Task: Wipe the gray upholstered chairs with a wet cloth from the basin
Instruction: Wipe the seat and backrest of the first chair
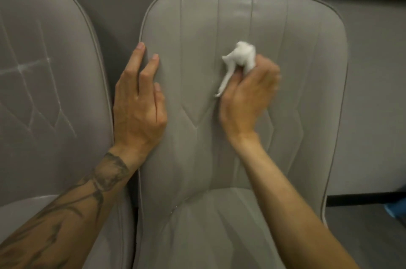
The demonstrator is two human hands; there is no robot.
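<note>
Right fingers (264,72) clamped on white cloth (243,53) against gray chair (303,75), left fingers (136,60) flat at its edge

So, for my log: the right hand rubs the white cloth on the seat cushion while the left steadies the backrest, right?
No: in the head view the right hand rubs the white cloth on the backrest; the left hand steadies its edge.

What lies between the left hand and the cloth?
Only bare chair back, from left hand to cloth, in the head view.
</note>
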